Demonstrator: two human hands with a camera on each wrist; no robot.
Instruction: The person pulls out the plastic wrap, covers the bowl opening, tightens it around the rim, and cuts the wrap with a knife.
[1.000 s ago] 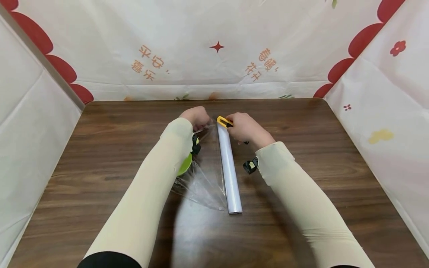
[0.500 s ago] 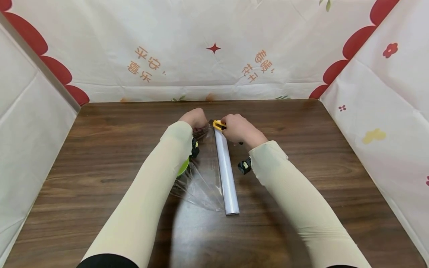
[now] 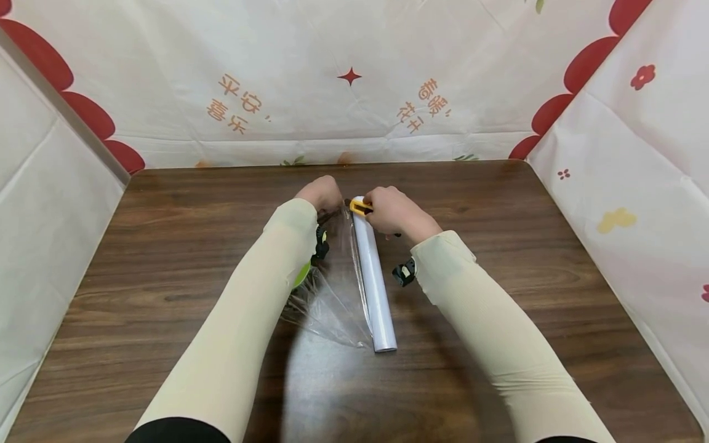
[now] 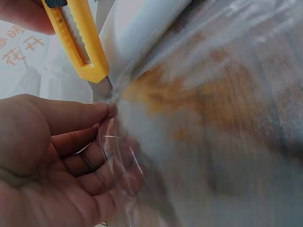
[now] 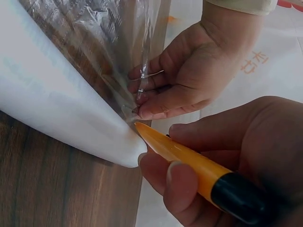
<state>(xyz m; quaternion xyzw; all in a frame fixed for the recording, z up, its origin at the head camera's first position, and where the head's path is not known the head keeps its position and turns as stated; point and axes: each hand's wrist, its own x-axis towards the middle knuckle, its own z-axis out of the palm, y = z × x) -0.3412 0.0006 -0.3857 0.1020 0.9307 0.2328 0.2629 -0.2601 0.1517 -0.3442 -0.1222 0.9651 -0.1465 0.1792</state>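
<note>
In the head view a white roll of plastic wrap lies lengthwise on the table, and a sheet of clear film spreads left from it. My left hand is at the roll's far end; the left wrist view shows its thumb and fingertips pinching the gathered film edge. My right hand grips a yellow utility knife above that end of the roll. The knife's blade is out, its tip at the film right beside my left fingertips. Partly hidden under the film and left forearm is a green object.
The brown wooden table extends around both arms. Behind it hangs a white printed cloth, with more white cloth at both sides. Each wrist wears a black camera.
My right hand has moved slightly left with the utility knife, bringing it closer to my left hand. The film beside the roll now stands in a raised fold. My left hand keeps its pinch.
</note>
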